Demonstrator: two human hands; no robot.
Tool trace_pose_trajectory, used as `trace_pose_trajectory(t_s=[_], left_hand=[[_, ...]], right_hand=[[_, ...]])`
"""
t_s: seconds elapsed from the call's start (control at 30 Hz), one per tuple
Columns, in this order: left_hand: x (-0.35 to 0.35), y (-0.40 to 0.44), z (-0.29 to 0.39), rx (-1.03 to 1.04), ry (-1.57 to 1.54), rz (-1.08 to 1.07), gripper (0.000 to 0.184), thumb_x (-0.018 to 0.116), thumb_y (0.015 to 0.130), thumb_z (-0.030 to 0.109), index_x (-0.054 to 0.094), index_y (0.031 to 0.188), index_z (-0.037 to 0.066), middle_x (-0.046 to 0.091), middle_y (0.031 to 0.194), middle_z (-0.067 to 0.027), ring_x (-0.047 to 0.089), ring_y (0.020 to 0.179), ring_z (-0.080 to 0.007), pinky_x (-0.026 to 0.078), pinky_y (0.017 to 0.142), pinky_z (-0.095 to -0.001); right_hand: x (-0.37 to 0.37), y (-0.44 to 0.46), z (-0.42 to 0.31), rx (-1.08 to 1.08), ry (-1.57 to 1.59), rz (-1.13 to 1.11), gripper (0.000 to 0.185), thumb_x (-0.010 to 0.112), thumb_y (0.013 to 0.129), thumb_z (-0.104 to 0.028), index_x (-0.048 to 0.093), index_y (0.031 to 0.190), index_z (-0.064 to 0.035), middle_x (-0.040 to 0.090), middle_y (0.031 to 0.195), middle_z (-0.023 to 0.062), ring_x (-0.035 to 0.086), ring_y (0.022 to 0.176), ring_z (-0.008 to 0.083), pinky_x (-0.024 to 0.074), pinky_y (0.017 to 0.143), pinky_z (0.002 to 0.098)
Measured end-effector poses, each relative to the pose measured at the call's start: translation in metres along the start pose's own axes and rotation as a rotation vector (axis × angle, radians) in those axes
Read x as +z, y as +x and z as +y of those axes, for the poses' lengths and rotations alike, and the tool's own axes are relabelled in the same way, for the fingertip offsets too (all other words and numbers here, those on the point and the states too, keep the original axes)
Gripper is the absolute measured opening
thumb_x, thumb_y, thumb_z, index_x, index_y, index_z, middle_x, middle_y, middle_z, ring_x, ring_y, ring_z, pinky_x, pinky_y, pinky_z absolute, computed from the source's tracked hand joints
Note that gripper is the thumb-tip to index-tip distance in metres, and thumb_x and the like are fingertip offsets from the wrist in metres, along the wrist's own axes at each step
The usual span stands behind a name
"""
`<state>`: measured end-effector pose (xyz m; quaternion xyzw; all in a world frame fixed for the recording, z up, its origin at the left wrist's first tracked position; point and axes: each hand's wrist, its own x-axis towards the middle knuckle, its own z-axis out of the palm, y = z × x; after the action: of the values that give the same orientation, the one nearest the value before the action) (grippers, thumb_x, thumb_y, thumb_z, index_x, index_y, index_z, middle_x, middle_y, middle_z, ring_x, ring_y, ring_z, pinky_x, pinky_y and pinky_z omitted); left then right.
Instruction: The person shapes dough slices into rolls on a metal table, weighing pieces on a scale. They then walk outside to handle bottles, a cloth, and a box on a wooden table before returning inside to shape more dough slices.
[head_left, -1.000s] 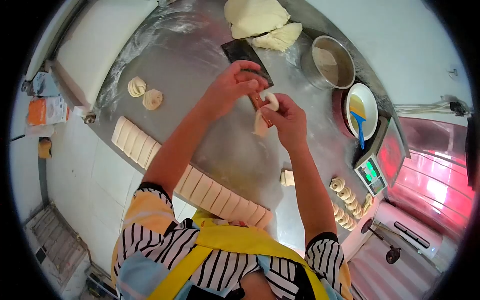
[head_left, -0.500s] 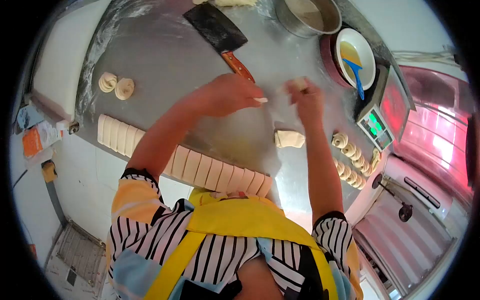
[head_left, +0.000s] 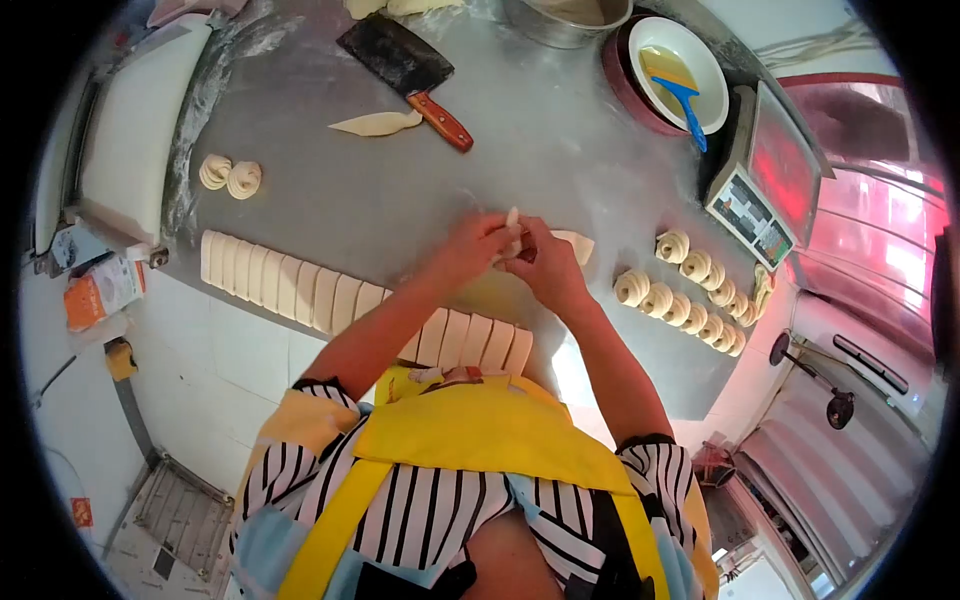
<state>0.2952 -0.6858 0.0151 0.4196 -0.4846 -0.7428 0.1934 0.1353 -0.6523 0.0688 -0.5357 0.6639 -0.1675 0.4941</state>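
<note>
My left hand (head_left: 474,247) and my right hand (head_left: 543,262) meet above the steel table, their fingers closed on one small piece of pale dough (head_left: 513,238). Partly behind my right hand lies a flat dough piece (head_left: 577,245). Below my left forearm runs a row of cut dough strips (head_left: 290,285) along the table's near edge. Farther back lies a cleaver (head_left: 403,62) with a wooden handle, and a thin pointed dough scrap (head_left: 375,124) touches the table beside that handle.
Coiled dough rolls (head_left: 678,308) stand in rows at right, near a scale (head_left: 750,217). Two more coils (head_left: 244,180) sit at left. A white bowl (head_left: 712,75) holds yellow liquid and a blue brush (head_left: 686,100). A metal pot (head_left: 570,30) is at the back.
Both hands have come together nearer my body, away from the cleaver. They were apart half a second ago. The pointed scrap now lies by the cleaver, and the view has shifted.
</note>
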Motion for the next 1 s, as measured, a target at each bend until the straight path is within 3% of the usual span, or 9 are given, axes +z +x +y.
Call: trace_pose_trajectory(t_s=[0.1, 0.27, 0.4, 0.5, 0.57, 0.7, 0.8, 0.9, 1.0], left_hand=[[0.006, -0.02, 0.002, -0.15, -0.513, 0.226, 0.029, 0.049, 0.093, 0.023, 0.057, 0.111, 0.002, 0.059, 0.085, -0.0017, 0.054, 0.079, -0.0099, 0.044, 0.07, -0.0247], [0.006, -0.023, -0.005, -0.089, -0.352, 0.23, 0.028, 0.05, 0.092, 0.024, 0.059, 0.11, 0.004, 0.055, 0.078, 0.0007, 0.047, 0.068, -0.0078, 0.042, 0.064, -0.0232], [0.012, -0.026, 0.0, -0.048, -0.211, 0.194, 0.031, 0.056, 0.088, 0.022, 0.058, 0.112, 0.004, 0.053, 0.076, 0.0002, 0.049, 0.071, -0.0085, 0.041, 0.065, -0.0229], [0.024, -0.015, -0.004, -0.02, 0.455, 0.218, 0.035, 0.061, 0.083, 0.02, 0.058, 0.114, 0.004, 0.054, 0.077, -0.0008, 0.05, 0.071, -0.0091, 0.041, 0.065, -0.0242], [0.039, 0.004, -0.031, 0.258, 0.457, 0.153, 0.031, 0.061, 0.082, 0.018, 0.058, 0.109, 0.004, 0.056, 0.078, -0.0021, 0.051, 0.07, -0.011, 0.042, 0.064, -0.026], [0.07, 0.022, -0.011, 0.143, 0.236, 0.038, 0.02, 0.061, 0.081, 0.016, 0.059, 0.095, 0.002, 0.057, 0.081, -0.006, 0.054, 0.074, -0.0161, 0.043, 0.066, -0.0294], [0.077, 0.038, 0.001, 0.069, 0.565, 0.081, 0.014, 0.063, 0.08, 0.014, 0.057, 0.085, 0.002, 0.055, 0.084, -0.0089, 0.055, 0.08, -0.0226, 0.045, 0.069, -0.0334], [0.082, 0.05, -0.026, 0.494, 0.868, 0.317, 0.015, 0.065, 0.078, 0.015, 0.056, 0.083, 0.004, 0.054, 0.086, -0.0094, 0.054, 0.084, -0.0274, 0.046, 0.069, -0.0381], [0.089, 0.048, -0.026, 0.429, 0.911, 0.391, 0.013, 0.062, 0.078, 0.014, 0.055, 0.08, 0.004, 0.055, 0.088, -0.0121, 0.055, 0.083, -0.0312, 0.045, 0.066, -0.0442]], right_hand=[[-0.002, -0.011, 0.03, -0.112, -0.053, 0.141, 0.037, 0.07, 0.075, -0.022, 0.047, 0.098, -0.0042, 0.061, 0.08, 0.0104, 0.06, 0.077, 0.0268, 0.048, 0.066, 0.0349], [0.012, 0.006, 0.073, -0.2, -0.541, 0.373, 0.034, 0.067, 0.074, -0.023, 0.053, 0.098, -0.004, 0.062, 0.083, 0.0109, 0.061, 0.079, 0.0291, 0.0482, 0.068, 0.0381], [-0.013, 0.003, 0.101, -0.083, 0.081, 0.299, 0.023, 0.064, 0.075, -0.015, 0.057, 0.092, -0.0014, 0.062, 0.082, 0.0081, 0.061, 0.076, 0.0218, 0.0487, 0.069, 0.0329], [-0.035, -0.015, 0.123, 0.032, 0.593, 0.274, 0.016, 0.061, 0.079, -0.011, 0.059, 0.09, 0.0001, 0.061, 0.082, 0.0054, 0.059, 0.076, 0.0157, 0.0487, 0.07, 0.0289], [-0.041, -0.026, 0.124, 0.026, 0.81, 0.238, 0.015, 0.06, 0.081, -0.009, 0.059, 0.093, 0.0007, 0.06, 0.084, 0.0042, 0.057, 0.078, 0.0127, 0.0483, 0.071, 0.0264], [-0.049, -0.03, 0.118, 0.056, 0.926, 0.298, 0.012, 0.058, 0.084, -0.007, 0.057, 0.093, 0.0, 0.06, 0.087, 0.0041, 0.057, 0.079, 0.0132, 0.0484, 0.071, 0.0266], [-0.05, -0.029, 0.124, 0.068, 0.949, 0.315, 0.012, 0.058, 0.084, -0.007, 0.057, 0.093, -0.0004, 0.059, 0.086, 0.0039, 0.057, 0.079, 0.0131, 0.0488, 0.071, 0.0267], [-0.052, -0.03, 0.124, 0.092, 0.949, 0.329, 0.011, 0.058, 0.084, -0.007, 0.057, 0.093, -0.0002, 0.059, 0.086, 0.004, 0.057, 0.078, 0.0135, 0.0494, 0.072, 0.0273], [-0.05, -0.026, 0.125, 0.085, 0.963, 0.332, 0.012, 0.058, 0.084, -0.007, 0.057, 0.093, 0.0003, 0.059, 0.086, 0.0047, 0.057, 0.078, 0.014, 0.0496, 0.071, 0.0271]])
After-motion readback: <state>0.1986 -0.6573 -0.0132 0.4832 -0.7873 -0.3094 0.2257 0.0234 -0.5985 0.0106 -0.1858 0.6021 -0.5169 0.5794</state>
